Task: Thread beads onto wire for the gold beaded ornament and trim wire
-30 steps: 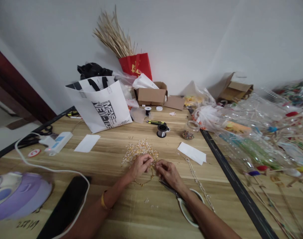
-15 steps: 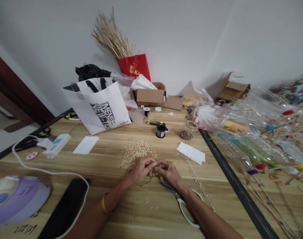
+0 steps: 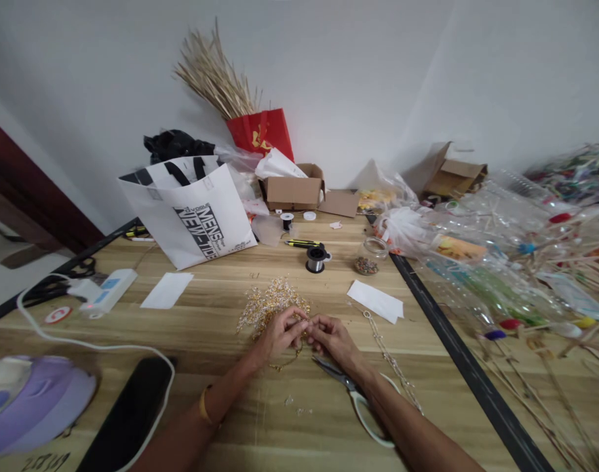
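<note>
My left hand (image 3: 284, 331) and my right hand (image 3: 331, 337) meet low over the table, fingertips pinched close together. Between them is a thin gold beaded strand (image 3: 286, 365), which loops down onto the wood below my left hand; the pinched part is mostly hidden by fingers. Just behind the left hand lies a tangled heap of gold and clear beads (image 3: 267, 303). Partly under my right forearm are white-handled scissors (image 3: 361, 406), blades pointing toward the hands. A beaded chain (image 3: 390, 359) stretches along the table to the right. A few clear beads (image 3: 303, 411) lie in front.
Behind the beads stand a wire spool (image 3: 316, 259) and a glass jar (image 3: 369, 257) of small beads. Paper slips (image 3: 375, 301) flank them. A white bag (image 3: 191, 213), a power strip (image 3: 110, 290) and a black phone-like object (image 3: 127, 413) are left; plastic bottles (image 3: 476, 288) crowd the right.
The view has shifted slightly, so the background sits a little further left. Both hands keep their pinch in nearly the same place, with only slight finger movement.
</note>
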The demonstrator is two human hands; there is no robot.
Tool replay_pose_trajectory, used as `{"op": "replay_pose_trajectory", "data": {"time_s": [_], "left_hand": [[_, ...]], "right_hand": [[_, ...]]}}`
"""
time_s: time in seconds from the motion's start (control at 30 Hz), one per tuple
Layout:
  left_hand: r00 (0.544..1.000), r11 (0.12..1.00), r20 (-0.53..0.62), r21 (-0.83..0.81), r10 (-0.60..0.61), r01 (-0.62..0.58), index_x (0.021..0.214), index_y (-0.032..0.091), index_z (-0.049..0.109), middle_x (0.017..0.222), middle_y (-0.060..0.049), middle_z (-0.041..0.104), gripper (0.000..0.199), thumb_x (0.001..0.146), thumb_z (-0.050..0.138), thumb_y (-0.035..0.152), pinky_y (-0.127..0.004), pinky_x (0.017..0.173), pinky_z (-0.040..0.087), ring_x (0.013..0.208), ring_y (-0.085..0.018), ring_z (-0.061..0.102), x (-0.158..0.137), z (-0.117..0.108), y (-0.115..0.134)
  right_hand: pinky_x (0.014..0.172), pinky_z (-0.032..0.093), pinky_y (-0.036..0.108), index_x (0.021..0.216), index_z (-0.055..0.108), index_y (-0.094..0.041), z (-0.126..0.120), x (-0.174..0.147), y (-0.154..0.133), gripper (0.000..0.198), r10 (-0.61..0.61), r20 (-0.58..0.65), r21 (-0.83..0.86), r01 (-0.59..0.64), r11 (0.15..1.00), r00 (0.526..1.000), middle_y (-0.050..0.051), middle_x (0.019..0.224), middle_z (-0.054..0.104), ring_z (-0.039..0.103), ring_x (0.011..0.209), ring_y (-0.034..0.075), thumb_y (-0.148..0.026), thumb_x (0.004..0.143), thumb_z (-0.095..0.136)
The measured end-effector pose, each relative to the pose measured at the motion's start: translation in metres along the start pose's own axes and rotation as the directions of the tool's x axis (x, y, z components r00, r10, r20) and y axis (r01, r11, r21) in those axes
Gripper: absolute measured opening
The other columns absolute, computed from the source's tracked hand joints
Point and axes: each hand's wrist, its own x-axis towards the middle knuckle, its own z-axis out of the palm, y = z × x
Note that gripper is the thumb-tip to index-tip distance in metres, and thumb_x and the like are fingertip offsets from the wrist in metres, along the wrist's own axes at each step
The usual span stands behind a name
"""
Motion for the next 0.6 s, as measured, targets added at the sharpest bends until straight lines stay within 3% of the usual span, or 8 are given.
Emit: {"op": "replay_pose_trajectory", "data": {"time_s": [0.2, 0.4, 0.6], "left_hand": [[0.996, 0.995, 0.054, -0.069, -0.067, 0.07, 0.088, 0.014, 0.052, 0.053, 0.005, 0.051, 0.032, 0.073, 0.062, 0.041, -0.017, 0.044, 0.039, 0.044, -0.007, 0.048, 0.0022, -0.0064, -0.0045], [0.995, 0.997, 0.06, -0.012, -0.076, 0.077, 0.075, 0.012, 0.058, 0.057, 0.002, 0.053, 0.025, 0.071, 0.063, 0.036, -0.018, 0.046, 0.041, 0.049, -0.007, 0.047, 0.0022, -0.0064, 0.0029], [0.999, 0.998, 0.036, 0.049, 0.025, -0.027, 0.071, 0.012, 0.06, 0.063, -0.001, 0.057, 0.02, 0.073, 0.061, 0.031, -0.02, 0.053, 0.04, 0.056, -0.009, 0.05, 0.0029, -0.0074, 0.0025]], "right_hand": [[0.038, 0.033, 0.017, 0.069, 0.056, -0.016, -0.0012, 0.0003, -0.0004, 0.035, -0.016, -0.043, 0.008, 0.016, 1.0, 0.999, -0.005, 0.052, 0.052, 0.042, 0.04, 0.006, -0.049, 0.067, 0.067], [0.038, 0.033, 0.017, 0.071, 0.056, -0.017, -0.0012, -0.0004, -0.0019, 0.033, -0.024, -0.048, 0.042, 0.026, 0.999, 0.999, -0.005, 0.051, 0.052, 0.041, 0.04, 0.006, -0.047, 0.066, 0.068], [0.038, 0.034, 0.017, 0.071, 0.056, -0.017, -0.0022, 0.0002, 0.001, 0.031, -0.032, -0.048, 0.041, 0.034, 0.999, 0.998, -0.005, 0.052, 0.052, 0.042, 0.04, 0.006, -0.045, 0.067, 0.068]]}}
